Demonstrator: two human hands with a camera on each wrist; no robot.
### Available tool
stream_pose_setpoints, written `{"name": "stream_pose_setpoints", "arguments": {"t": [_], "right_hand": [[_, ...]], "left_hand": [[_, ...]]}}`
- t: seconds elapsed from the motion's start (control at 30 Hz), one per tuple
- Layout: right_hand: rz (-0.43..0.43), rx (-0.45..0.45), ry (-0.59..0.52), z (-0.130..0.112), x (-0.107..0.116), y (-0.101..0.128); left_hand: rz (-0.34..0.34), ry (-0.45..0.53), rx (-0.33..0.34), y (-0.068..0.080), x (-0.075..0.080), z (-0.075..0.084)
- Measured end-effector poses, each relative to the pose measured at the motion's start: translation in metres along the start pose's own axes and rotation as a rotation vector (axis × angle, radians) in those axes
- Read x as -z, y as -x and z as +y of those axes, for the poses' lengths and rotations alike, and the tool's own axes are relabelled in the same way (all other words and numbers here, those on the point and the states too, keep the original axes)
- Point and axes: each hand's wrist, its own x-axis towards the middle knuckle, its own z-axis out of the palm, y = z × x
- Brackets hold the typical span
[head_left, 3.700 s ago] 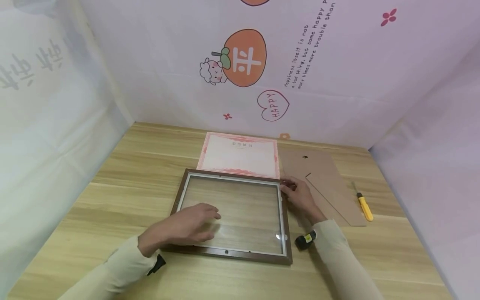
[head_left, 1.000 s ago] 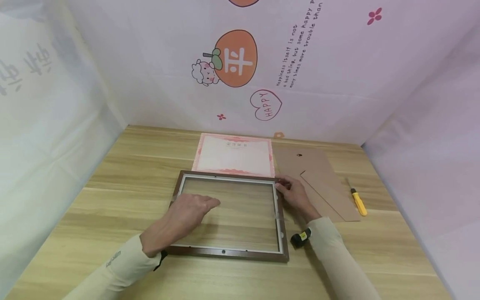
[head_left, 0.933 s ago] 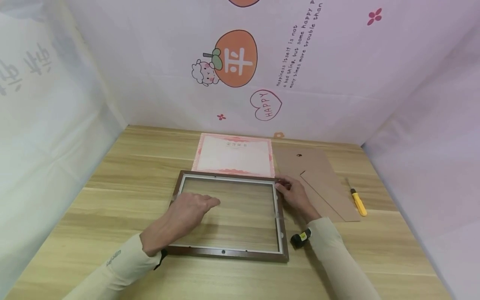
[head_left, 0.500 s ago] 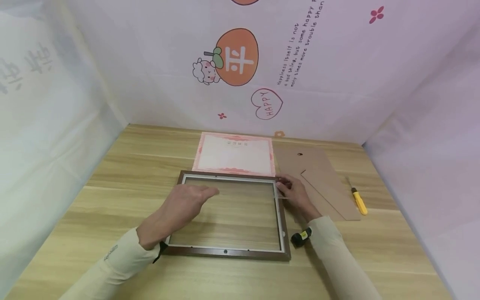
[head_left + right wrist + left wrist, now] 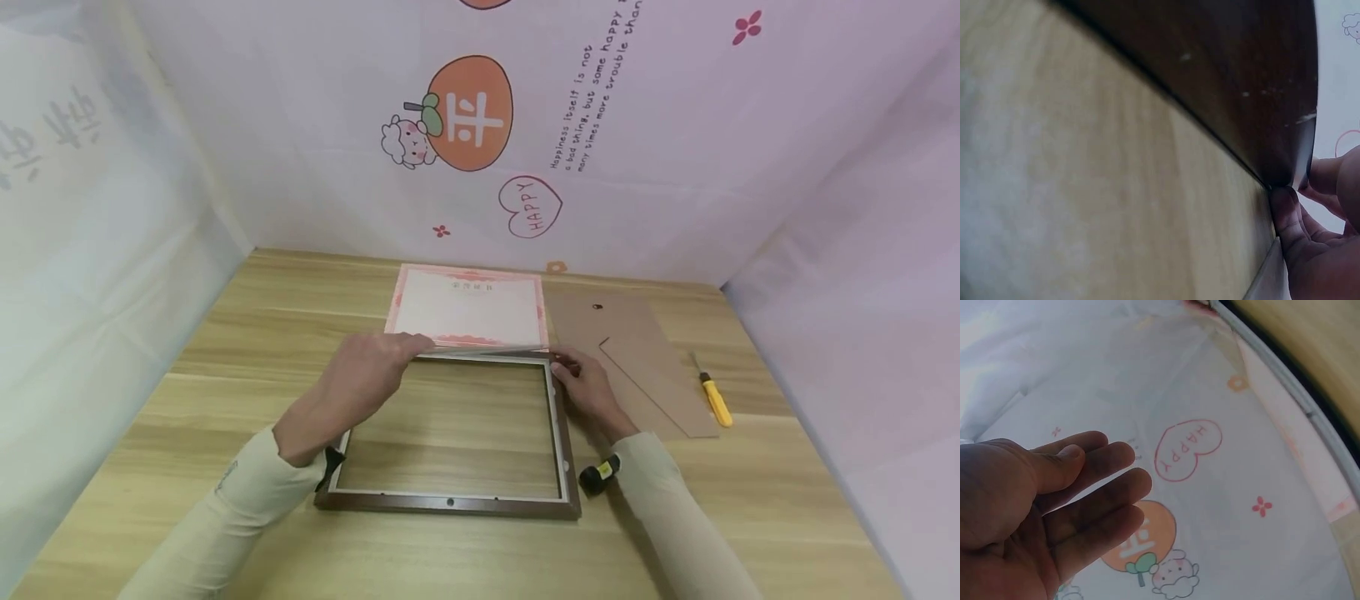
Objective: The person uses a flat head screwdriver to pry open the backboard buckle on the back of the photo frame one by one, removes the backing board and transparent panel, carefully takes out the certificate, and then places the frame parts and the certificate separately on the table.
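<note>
A brown picture frame (image 5: 450, 504) with a pale inner lip lies flat on the wooden table. My left hand (image 5: 360, 379) is over its far left part and pinches a clear sheet (image 5: 487, 351), which is tilted up and shows almost edge-on along the frame's far side. In the left wrist view the thumb of the left hand (image 5: 1054, 506) lies against the fingers; the see-through sheet hardly shows there. My right hand (image 5: 592, 387) grips the frame's far right corner. The right wrist view has the right thumb and fingers (image 5: 1325, 178) on either side of the frame's dark corner (image 5: 1241, 81).
Behind the frame lies a certificate (image 5: 468, 308) with a pink border. A brown backing board (image 5: 637, 342) with a folded stand lies to the right, and a yellow-handled screwdriver (image 5: 717, 402) beside it. White printed cloth walls (image 5: 637, 208) surround the table.
My left hand has risen and moved toward the far side, swinging the sheet's near edge up from the frame until the sheet looks edge-on. The right hand stays at the corner.
</note>
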Motion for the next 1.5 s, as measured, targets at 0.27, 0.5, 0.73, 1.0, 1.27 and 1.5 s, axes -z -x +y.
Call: {"name": "stream_pose_setpoints", "arguments": {"t": [0.27, 0.5, 0.73, 1.0, 1.27, 1.5], "right_hand": [[0.002, -0.012, 0.000, 0.000, 0.001, 0.003], [0.022, -0.012, -0.003, -0.001, 0.003, 0.003], [0.013, -0.001, -0.002, -0.001, 0.001, 0.000], [0.024, 0.019, 0.005, 0.001, 0.000, 0.000], [0.022, 0.027, 0.001, 0.000, 0.000, 0.000], [0.020, 0.010, -0.003, -0.001, 0.000, 0.001]], "left_hand": [[-0.037, 0.023, 0.016, -0.009, 0.009, -0.003], [0.013, 0.002, 0.014, -0.008, 0.021, -0.006], [0.075, 0.046, 0.063, -0.004, 0.047, -0.018], [0.229, 0.119, 0.143, 0.005, 0.073, -0.044], [0.294, 0.205, 0.359, 0.021, 0.084, -0.075], [0.242, 0.233, 0.610, 0.040, 0.085, -0.099]]}}
